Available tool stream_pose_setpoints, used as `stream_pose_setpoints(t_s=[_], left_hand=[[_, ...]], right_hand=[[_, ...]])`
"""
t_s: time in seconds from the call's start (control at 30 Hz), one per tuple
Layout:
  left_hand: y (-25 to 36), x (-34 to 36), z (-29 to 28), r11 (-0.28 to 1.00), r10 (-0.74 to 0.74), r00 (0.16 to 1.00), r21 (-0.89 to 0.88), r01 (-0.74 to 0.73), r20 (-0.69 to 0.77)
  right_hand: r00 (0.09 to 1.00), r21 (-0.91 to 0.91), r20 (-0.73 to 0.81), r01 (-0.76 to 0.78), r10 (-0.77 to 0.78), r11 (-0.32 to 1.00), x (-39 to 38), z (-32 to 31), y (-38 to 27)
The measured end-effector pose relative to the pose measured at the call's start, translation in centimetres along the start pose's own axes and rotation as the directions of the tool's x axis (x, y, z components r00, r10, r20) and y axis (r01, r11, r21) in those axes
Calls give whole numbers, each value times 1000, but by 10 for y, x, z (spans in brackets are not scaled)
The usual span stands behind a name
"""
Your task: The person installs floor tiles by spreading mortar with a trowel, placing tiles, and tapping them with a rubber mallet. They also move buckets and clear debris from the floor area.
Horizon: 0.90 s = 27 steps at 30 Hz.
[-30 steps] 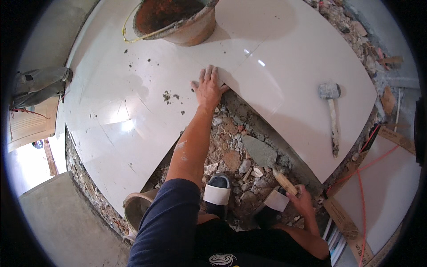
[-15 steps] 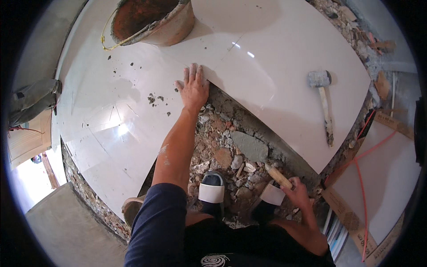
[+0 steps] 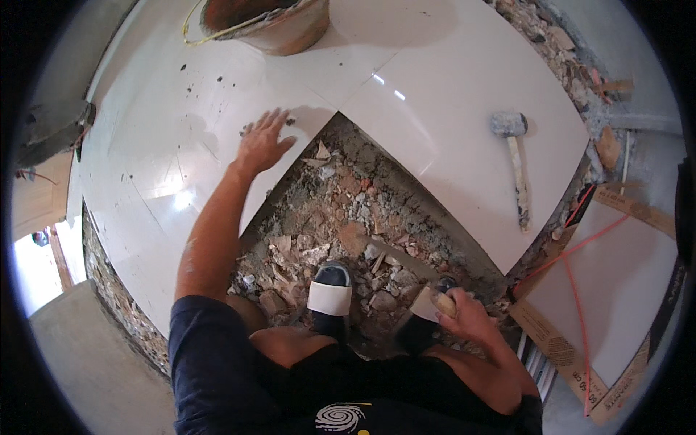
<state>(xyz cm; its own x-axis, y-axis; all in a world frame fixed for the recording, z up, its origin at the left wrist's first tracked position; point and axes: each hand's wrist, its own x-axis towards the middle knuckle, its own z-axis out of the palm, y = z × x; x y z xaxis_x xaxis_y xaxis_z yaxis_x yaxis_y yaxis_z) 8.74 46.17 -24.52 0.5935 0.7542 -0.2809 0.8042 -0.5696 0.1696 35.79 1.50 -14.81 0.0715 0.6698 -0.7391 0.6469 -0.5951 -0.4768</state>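
Observation:
My left hand [image 3: 262, 147] lies with its fingers stretched over the glossy white floor tiles [image 3: 156, 145], next to a few crumbs of mortar [image 3: 291, 122]. My right hand [image 3: 468, 317] grips the wooden handle of a trowel [image 3: 404, 261]; its thin grey blade extends over the rubble at my feet. Between the tiles and me lies an untiled corner of broken stones and rubble [image 3: 337, 196], bordered by the tile edges. A mallet [image 3: 510, 127] with a grey-smeared head and pale handle rests on the tile at the right.
A mortar-stained bucket [image 3: 293, 32] with a yellow handle stands on the tiles at the far side. At the right, a tile [image 3: 602, 290] with cardboard edging leans beside a red cord [image 3: 576, 304]. Another person's leg [image 3: 54, 130] shows at the far left.
My left hand has moved left from the tile corner onto the tile by the mortar crumbs. The trowel has turned, its blade now seen nearly edge-on. My view has shifted slightly.

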Motion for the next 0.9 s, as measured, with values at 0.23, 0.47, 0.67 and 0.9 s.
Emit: stream_pose_setpoints(t_s=[0.23, 0.47, 0.67, 0.9], left_hand=[[-88, -92, 44, 878, -479, 812, -200, 436, -334], [-96, -137, 100, 684, -730, 574, -417, 599, -372], [-92, -136, 102, 704, -710, 582, -376, 603, -397], [-93, -136, 100, 717, -696, 602, -347, 605, -391]], right_hand=[[995, -206, 86, -29, 48, 978, 6, -45, -61], [975, -213, -215, 12, -59, 977, 77, -43, -153], [954, -172, -300, -75, 20, 982, 122, -22, -197], [921, -142, -375, -171, 107, 975, 121, 7, -175]])
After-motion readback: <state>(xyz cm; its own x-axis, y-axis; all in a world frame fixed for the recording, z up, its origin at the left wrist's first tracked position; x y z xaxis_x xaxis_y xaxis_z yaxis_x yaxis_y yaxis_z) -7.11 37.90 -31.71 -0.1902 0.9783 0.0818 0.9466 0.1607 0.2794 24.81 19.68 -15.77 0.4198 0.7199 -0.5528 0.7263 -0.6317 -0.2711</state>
